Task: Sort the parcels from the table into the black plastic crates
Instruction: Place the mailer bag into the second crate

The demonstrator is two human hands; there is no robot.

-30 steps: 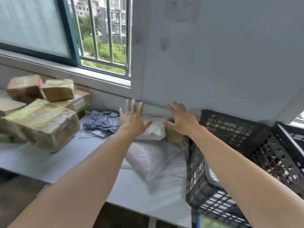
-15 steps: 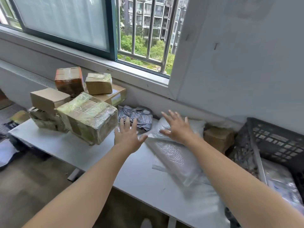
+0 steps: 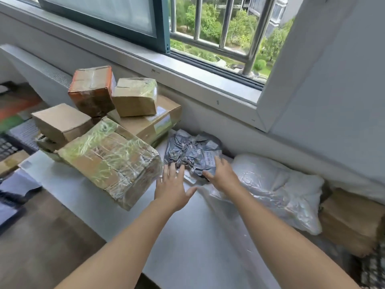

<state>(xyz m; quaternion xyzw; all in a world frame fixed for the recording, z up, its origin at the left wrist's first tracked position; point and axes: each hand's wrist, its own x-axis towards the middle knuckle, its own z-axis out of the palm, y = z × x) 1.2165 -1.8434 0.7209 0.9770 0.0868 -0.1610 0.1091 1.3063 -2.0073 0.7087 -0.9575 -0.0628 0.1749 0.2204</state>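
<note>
Smooth white table [image 3: 187, 236] carries crinkled grey plastic parcel [image 3: 189, 151] beside taped cardboard box [image 3: 110, 159].

White wall [image 3: 333, 90], teal-framed window [image 3: 160, 28] with metal bars [image 3: 225, 21], daylit trees outside, wooden floor [image 3: 48, 243]

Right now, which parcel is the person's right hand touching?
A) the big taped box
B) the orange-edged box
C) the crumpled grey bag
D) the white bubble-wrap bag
C: the right hand rests with straight fingers on the crumpled grey bag, the left hand open at its near edge.
</note>
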